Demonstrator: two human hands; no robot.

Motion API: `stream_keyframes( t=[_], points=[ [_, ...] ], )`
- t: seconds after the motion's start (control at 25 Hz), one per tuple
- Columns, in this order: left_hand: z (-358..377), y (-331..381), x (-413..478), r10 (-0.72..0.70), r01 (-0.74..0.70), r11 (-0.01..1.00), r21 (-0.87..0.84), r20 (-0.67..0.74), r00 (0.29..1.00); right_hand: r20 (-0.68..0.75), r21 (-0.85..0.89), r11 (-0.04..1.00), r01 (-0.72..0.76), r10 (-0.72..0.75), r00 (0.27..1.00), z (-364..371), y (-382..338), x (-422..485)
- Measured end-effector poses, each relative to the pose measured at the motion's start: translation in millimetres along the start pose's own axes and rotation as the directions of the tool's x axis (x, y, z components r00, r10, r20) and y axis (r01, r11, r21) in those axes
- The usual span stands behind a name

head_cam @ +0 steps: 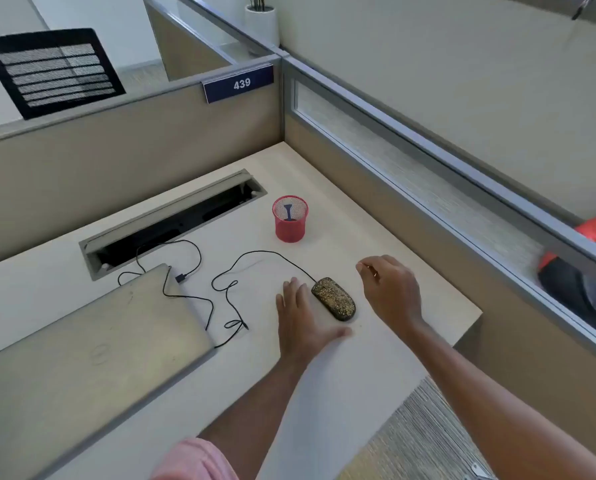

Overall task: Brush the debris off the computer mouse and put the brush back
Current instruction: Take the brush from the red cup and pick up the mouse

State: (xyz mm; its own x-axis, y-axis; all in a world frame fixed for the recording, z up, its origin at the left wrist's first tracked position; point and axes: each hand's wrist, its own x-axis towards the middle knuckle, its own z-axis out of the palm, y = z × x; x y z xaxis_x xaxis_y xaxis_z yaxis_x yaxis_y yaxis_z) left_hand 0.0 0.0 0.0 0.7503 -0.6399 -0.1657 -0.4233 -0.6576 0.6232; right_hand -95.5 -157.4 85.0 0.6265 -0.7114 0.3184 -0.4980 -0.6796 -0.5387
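A black wired computer mouse (334, 298) lies on the pale desk (376, 368), its top speckled all over with yellowish debris. My left hand (298, 317) rests flat on the desk just left of the mouse, fingers spread, holding nothing. My right hand (390, 289) hovers to the right of the mouse with fingers loosely curled and empty. A blue-handled brush (289, 212) stands inside a red mesh cup (290, 220) behind the mouse.
A closed grey laptop (92, 358) lies at the left with black cables (192, 271) looping between it and the mouse. An open cable tray slot (171, 220) runs along the back. Beige partition walls (133, 140) enclose the desk; its right edge drops to carpet.
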Motion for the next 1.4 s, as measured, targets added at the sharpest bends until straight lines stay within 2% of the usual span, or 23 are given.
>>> stream_keyframes(
  t=[0.4,0.64,0.8,0.88,1.12,1.4],
  points=[
    [12.5,10.9,8.4,-0.016,0.021,0.997,0.068,-0.079,0.997,0.067,0.073,0.994,-0.085,0.081,0.995,25.1,-28.8,67.1],
    [22.1,7.9,10.4,0.029,-0.017,0.998,0.068,-0.175,0.984,0.175,0.140,0.980,-0.143,0.118,0.977,53.6,-56.4,114.0],
    [25.8,5.8,12.9,0.046,-0.032,0.997,0.077,-0.188,0.981,0.223,0.131,0.976,-0.172,0.140,0.965,86.7,-70.7,144.4],
    [28.3,3.2,14.1,0.058,-0.044,0.996,0.073,-0.194,0.979,0.260,0.106,0.973,-0.206,0.173,0.950,103.1,-77.0,156.7],
    [33.1,-4.0,15.3,0.086,-0.079,0.996,0.043,-0.200,0.976,0.344,-0.122,0.964,-0.238,0.266,0.900,141.8,-89.2,174.5],
    [21.5,-8.4,13.0,0.109,-0.113,0.993,-0.031,-0.121,0.987,0.295,-0.213,0.940,-0.268,0.324,0.899,159.9,-100.9,182.6]
  ],
)
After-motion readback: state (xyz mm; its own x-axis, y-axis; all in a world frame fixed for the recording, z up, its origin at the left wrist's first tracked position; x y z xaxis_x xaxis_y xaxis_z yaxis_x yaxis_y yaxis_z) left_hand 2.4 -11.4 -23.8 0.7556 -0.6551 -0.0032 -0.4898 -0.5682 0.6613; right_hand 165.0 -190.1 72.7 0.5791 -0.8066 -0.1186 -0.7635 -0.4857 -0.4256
